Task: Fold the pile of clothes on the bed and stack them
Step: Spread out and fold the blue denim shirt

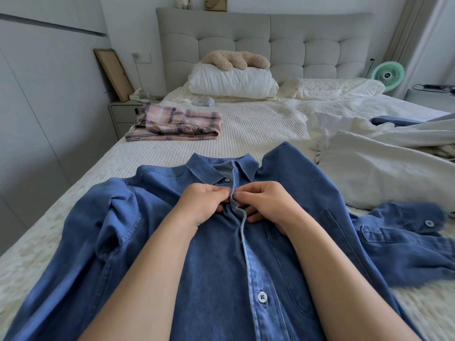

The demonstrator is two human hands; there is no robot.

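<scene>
Denim shirt [214,262] flat on bed [258,129]; left hand [200,205] and right hand [267,201] curled, pinching placket [237,207] below collar.

No text or labels are legible.

Grey tufted headboard [263,43] far beyond the fingers, white walls, nightstand [123,114] up-left with a leaning frame [113,72] (wooden), green fan [388,73] up-right, soft daylight.
</scene>
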